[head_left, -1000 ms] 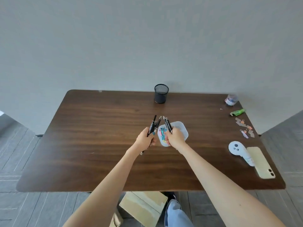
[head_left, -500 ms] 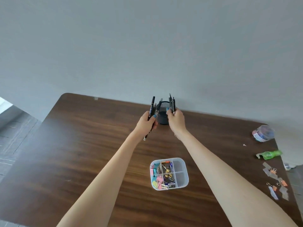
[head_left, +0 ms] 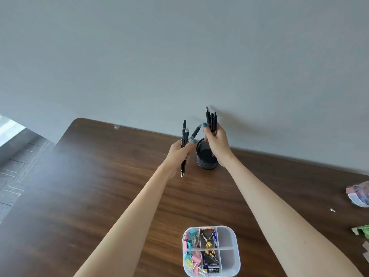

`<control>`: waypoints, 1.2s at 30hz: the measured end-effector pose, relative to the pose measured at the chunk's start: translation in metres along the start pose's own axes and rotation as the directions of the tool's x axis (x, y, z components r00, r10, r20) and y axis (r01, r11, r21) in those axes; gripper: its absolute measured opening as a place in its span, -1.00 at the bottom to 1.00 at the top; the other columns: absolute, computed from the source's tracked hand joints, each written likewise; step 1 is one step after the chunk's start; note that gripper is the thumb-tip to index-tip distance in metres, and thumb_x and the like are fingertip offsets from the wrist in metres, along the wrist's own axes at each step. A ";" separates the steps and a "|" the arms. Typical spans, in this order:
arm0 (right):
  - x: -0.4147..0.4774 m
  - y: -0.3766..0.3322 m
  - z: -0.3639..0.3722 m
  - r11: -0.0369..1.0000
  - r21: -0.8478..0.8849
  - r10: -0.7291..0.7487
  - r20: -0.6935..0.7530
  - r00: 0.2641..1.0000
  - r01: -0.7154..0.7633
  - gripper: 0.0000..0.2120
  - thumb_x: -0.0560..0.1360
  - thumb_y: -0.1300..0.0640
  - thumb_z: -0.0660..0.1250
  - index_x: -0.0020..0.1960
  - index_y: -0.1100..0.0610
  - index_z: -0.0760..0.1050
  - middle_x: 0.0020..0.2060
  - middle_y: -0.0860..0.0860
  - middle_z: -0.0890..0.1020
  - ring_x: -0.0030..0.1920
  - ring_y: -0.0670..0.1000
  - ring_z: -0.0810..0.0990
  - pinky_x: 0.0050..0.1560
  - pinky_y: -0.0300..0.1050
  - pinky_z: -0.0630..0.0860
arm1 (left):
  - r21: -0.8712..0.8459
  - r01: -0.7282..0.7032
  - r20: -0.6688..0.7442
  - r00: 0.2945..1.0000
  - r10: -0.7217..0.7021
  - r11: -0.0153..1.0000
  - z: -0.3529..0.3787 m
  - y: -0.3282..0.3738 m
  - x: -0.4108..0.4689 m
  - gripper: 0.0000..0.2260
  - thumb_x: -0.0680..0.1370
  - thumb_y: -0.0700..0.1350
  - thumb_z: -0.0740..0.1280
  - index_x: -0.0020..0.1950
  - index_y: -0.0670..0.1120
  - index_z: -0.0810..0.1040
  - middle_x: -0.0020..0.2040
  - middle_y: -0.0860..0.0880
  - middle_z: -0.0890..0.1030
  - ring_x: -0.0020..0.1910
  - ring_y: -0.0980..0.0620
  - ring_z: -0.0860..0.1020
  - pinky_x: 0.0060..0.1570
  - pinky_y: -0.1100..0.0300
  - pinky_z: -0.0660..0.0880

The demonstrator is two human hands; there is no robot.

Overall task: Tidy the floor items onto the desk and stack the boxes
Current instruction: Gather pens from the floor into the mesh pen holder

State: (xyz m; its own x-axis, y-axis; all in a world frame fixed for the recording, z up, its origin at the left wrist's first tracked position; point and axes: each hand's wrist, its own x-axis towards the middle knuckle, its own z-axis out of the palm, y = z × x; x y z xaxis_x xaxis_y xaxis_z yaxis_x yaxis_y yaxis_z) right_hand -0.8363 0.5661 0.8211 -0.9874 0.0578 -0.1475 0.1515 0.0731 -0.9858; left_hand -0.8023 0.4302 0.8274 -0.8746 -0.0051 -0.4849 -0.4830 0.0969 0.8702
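Both arms stretch forward, left hand [head_left: 178, 154] and right hand [head_left: 217, 144] raised, fingers [head_left: 206, 131] curled round black pens [head_left: 212, 121].

Dark brown counter [head_left: 95, 196], black pens [head_left: 183, 132], pale grey-blue wall [head_left: 179, 56].
Streaked wood grain across the counter, pale glare patch at its left. Black mesh on the pen cup [head_left: 206, 158]; silver tips on the black pens. Teal polish on the fingers [head_left: 204, 125]. Clear, frosted-white organiser box [head_left: 228, 238] with pink, mint and yellow binder clips [head_left: 192, 258] plus dark blue and gold packs [head_left: 208, 239]. Grey plank pattern on the floor [head_left: 12, 176] at left. Pink-and-blue print on a roll [head_left: 359, 193] and bright green on a wrapper [head_left: 362, 229] at the right edge.
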 end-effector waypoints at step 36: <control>-0.029 0.069 -0.045 0.992 -0.091 0.070 -0.126 0.990 -0.081 -0.87 0.56 0.09 0.23 0.07 0.05 0.49 -0.01 -0.12 0.59 0.04 -0.08 0.56 0.12 0.00 0.51 | -0.021 -0.236 -0.386 0.899 0.210 0.972 0.078 -0.036 0.025 -0.73 0.64 0.18 0.05 0.17 0.28 0.52 0.19 -0.02 0.36 0.27 -0.02 0.24 0.41 -0.07 0.11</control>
State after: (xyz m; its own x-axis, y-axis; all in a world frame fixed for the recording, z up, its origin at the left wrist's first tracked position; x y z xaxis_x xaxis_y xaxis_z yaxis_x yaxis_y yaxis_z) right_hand -0.7950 0.6139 0.7609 -0.9608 0.1876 -0.2043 0.2349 0.1589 -0.9589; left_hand -0.8038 0.5039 0.7773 -0.9035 -0.3680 -0.2195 -0.2641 0.0748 0.9616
